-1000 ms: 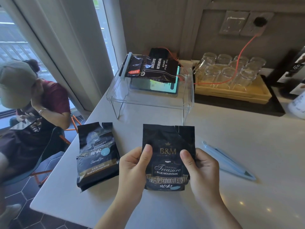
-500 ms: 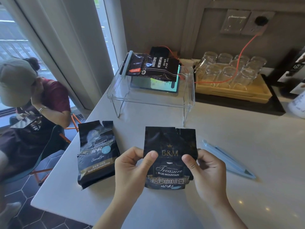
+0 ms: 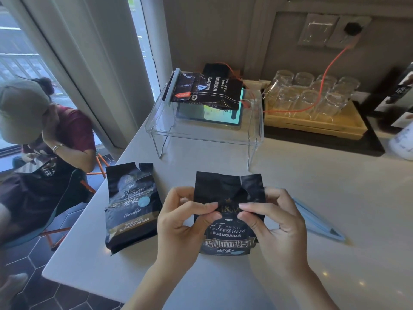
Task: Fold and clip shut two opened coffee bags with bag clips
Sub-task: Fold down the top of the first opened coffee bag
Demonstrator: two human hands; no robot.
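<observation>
2 hands [image 3: 230,217] pinch the "Treasure Blue Mountain" bag [image 3: 228,233]; a "Charcoal fire" bag [image 3: 131,206] lies beside it

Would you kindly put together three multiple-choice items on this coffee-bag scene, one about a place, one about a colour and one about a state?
1. Where does the bag clip lie?
A. On the counter, right of the right hand
B. On the clear stand
C. On the second bag

2. What colour is the bag clip?
A. Red
B. Light blue
C. Yellow

3. What state is the held coffee bag in?
A. Clipped shut
B. Lying flat, untouched
C. Top still unclipped, gripped by both hands

Answers:
1 A: it rests on the white counter beyond the right hand.
2 B: its plastic is pale blue.
3 C: the left hand and right hand pinch the bag's front, and its torn top stands up without a clip.
</observation>
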